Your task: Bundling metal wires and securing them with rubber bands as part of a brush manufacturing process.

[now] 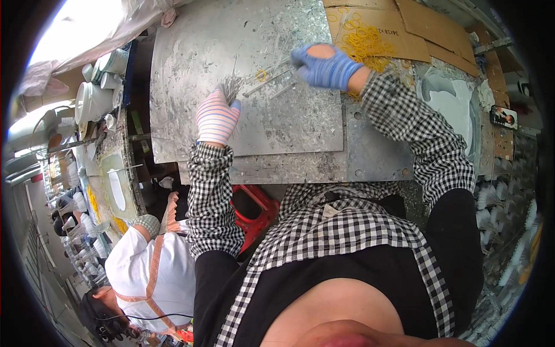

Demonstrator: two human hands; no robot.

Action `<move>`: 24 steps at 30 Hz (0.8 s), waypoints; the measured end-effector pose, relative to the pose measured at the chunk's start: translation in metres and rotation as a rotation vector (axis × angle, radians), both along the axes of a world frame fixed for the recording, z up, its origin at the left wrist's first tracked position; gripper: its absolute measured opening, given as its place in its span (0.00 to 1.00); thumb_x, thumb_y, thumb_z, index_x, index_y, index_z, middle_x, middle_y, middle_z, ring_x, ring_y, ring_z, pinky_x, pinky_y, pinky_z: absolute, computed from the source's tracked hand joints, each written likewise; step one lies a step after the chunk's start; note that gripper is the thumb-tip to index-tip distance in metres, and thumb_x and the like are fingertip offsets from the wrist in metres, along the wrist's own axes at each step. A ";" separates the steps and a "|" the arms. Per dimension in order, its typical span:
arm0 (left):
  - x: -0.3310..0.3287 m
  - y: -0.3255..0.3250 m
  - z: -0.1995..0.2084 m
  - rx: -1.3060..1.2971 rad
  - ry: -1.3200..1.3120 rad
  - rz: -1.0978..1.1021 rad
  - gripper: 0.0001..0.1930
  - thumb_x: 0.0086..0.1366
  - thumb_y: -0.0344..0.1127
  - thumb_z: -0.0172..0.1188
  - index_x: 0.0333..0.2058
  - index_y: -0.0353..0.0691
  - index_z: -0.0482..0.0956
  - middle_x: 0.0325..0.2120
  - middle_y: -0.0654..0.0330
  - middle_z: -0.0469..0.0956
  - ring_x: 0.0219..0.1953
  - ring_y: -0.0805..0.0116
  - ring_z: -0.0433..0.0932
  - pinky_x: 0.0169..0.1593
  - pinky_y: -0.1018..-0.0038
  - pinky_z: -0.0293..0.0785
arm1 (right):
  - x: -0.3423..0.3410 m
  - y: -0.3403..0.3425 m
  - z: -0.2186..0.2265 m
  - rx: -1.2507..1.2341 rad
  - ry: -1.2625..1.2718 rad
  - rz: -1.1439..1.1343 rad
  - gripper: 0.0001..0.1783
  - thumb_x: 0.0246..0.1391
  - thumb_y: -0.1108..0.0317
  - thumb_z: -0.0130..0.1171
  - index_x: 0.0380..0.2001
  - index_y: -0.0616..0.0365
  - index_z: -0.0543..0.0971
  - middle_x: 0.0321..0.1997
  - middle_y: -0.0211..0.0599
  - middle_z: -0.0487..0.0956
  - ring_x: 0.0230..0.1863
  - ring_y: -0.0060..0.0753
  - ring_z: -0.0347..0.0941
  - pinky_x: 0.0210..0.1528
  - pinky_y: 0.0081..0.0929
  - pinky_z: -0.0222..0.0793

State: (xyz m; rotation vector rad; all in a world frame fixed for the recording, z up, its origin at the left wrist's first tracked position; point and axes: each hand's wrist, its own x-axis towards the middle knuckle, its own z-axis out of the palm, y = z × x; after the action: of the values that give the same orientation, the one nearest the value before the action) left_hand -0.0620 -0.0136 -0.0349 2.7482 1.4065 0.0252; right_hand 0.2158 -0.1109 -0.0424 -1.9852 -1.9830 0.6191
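Observation:
My left hand (pixel 217 118), in a white glove with pink and blue stripes, is closed around a bundle of thin grey wire-like rods (pixel 232 87). Their tips fan out beyond the thumb and fingers. My right hand (pixel 325 68) wears a blue glove with an opening on its back. Its fingers are curled in at the loose thin rods (pixel 272 84) lying on the metal sheet (pixel 277 124); what they pinch, if anything, is hidden. One yellow rubber band (pixel 261 74) lies on the sheet between my two hands.
A pile of yellow rubber bands (pixel 365 43) rests on cardboard (pixel 407 43) beyond my right hand. At the right are a white-coated tray (pixel 454 107) and a phone (pixel 503 117). White buckets (pixel 92 103) stand left. A co-worker (pixel 153 272) is at the lower left, near a red stool (pixel 254 214).

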 end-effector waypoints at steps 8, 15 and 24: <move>0.063 -0.014 0.000 -0.065 0.096 -0.052 0.21 0.62 0.48 0.64 0.49 0.44 0.80 0.42 0.54 0.85 0.44 0.52 0.84 0.47 0.59 0.80 | -0.041 -0.017 -0.052 0.149 -0.373 0.156 0.15 0.55 0.63 0.57 0.47 0.47 0.78 0.36 0.40 0.84 0.35 0.44 0.82 0.35 0.39 0.77; 0.035 -0.016 -0.010 -0.118 0.246 -0.144 0.17 0.56 0.44 0.70 0.42 0.44 0.82 0.42 0.55 0.82 0.43 0.52 0.83 0.46 0.60 0.80 | -0.019 -0.069 -0.016 0.224 0.022 0.167 0.14 0.54 0.63 0.60 0.44 0.50 0.79 0.33 0.42 0.84 0.34 0.42 0.83 0.35 0.37 0.78; -0.008 -0.027 -0.015 0.249 -0.145 -0.535 0.23 0.50 0.37 0.72 0.45 0.39 0.79 0.39 0.53 0.81 0.40 0.51 0.81 0.46 0.57 0.78 | 0.015 0.034 -0.026 0.226 0.240 -0.235 0.21 0.59 0.54 0.58 0.51 0.53 0.82 0.43 0.49 0.85 0.45 0.52 0.82 0.51 0.40 0.77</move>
State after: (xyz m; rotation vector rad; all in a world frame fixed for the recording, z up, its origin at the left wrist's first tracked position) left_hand -0.0696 -0.0409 -0.0499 3.1516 0.6397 0.3889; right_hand 0.2307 -0.0769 -0.0683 -1.8712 -1.5767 0.5237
